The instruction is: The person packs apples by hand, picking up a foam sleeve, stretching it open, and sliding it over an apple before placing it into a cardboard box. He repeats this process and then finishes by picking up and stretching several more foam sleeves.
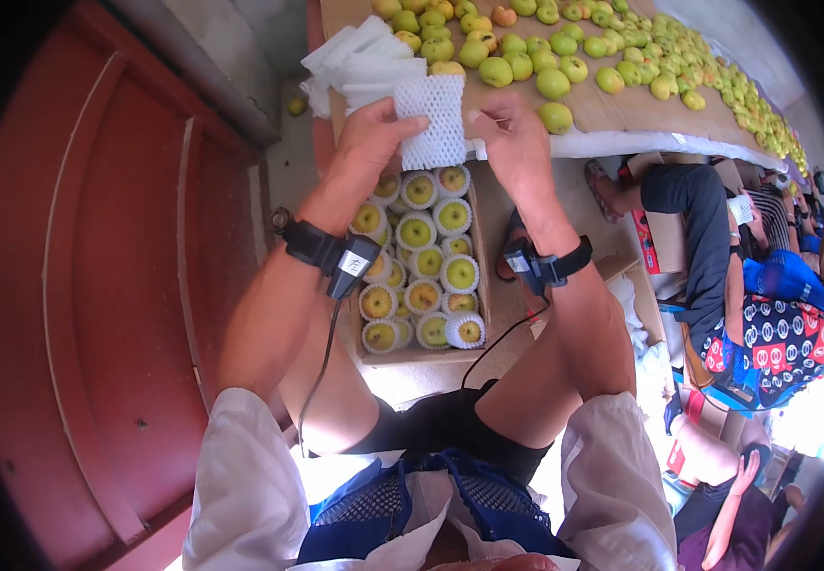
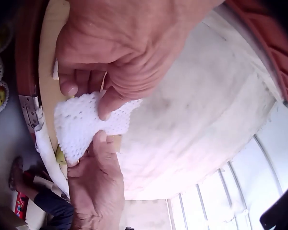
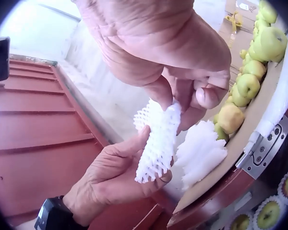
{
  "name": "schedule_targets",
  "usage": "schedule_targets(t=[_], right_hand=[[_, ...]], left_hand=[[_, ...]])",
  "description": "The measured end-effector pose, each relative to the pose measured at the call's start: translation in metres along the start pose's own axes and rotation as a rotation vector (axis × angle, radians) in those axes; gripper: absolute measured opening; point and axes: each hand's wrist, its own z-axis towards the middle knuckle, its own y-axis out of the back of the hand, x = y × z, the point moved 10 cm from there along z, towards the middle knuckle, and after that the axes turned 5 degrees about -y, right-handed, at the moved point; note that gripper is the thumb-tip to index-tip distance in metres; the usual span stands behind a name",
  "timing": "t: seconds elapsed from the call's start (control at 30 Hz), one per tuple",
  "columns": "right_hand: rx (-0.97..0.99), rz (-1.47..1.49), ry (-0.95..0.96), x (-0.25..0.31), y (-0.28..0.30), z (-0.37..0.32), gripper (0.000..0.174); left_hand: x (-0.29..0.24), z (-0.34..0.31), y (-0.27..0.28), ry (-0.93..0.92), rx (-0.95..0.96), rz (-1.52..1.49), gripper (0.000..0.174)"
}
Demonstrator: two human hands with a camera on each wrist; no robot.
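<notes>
Both hands hold a white foam fruit net above a carton of apples. My left hand pinches its left side, thumb lying across the mesh. At the opposite edge is my right hand, whose thumb and curled fingers pinch the rim in the right wrist view. The net looks flattened, with no apple showing in it. Beneath the hands, the carton holds rows of green-yellow apples, each in a white foam net. A stack of more flat foam nets lies on the table just beyond my left hand.
Many loose apples cover the cardboard-topped table, whose front edge has a white padded strip. A red door stands close on the left. Other people sit to the right, one with a patterned bag beside them.
</notes>
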Motion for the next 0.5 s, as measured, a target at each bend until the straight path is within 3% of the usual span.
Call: schedule_targets(t=[0.07,0.17,0.27,0.37,0.5], right_hand=[[-0.038,0.049,-0.039,0.020,0.003,-0.017,0.027],[0.196,0.223,-0.145,0.023,-0.020,-0.024,0.034],[0.283,0.522,-0.360,0.007,-0.025,-0.027,0.045],[0.344,0.647,-0.524,-0.007,-0.032,-0.029,0.052],[0.382,0.706,-0.528,-0.013,-0.033,-0.027,0.040]], left_hand=[[0.001,0.005,0.011,-0.076,-0.111,0.077,0.034],[-0.010,0.011,0.015,-0.245,-0.133,0.439,0.029],[-0.023,-0.001,0.005,-0.331,-0.165,0.585,0.023],[-0.044,-0.011,-0.012,-0.560,-0.118,0.679,0.021],[-0.055,-0.020,-0.024,-0.603,-0.090,0.736,0.027]])
